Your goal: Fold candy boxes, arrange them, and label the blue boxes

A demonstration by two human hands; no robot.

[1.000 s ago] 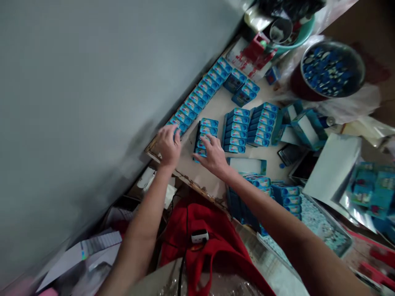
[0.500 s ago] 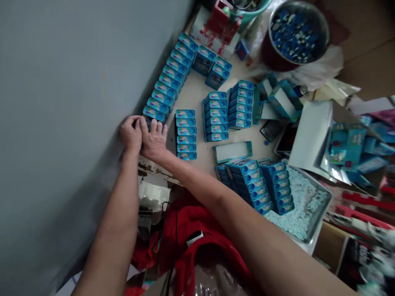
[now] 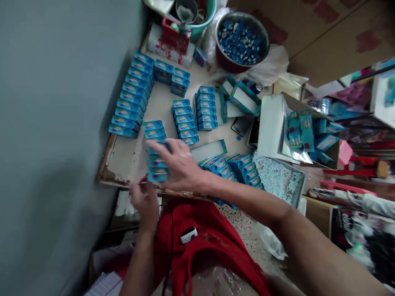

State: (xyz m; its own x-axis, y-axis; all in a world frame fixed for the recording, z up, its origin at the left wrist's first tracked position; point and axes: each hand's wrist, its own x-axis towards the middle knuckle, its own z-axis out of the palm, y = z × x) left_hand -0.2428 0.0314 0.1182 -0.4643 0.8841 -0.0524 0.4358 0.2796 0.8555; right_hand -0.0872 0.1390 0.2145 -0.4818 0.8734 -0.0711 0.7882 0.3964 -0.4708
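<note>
My right hand [image 3: 182, 164] is stretched across a short row of small blue boxes [image 3: 154, 133] near the table's front edge. Its fingers reach over the middle of the row and hide some boxes; they look extended, not wrapped around one. Beside the row's near end is my left hand [image 3: 144, 199], low at the table edge. Its fingers are blurred, so I cannot tell whether they hold anything. A longer row of the same boxes [image 3: 131, 98] stands along the wall, with both hands away from it.
More rows of blue boxes [image 3: 186, 123] stand on the table [image 3: 123, 160]. Flat trays [image 3: 210, 151] lie nearby. A metal bowl [image 3: 242, 39] holds blue and white pieces. At right are an open carton [image 3: 271, 123] and a metal tray [image 3: 300, 181] of pale blue bits. A wall [image 3: 61, 123] borders the left.
Both hands have left the near end of the long wall row. My right hand has come over the shorter row, and my left hand has moved to its near end. The view has shifted.
</note>
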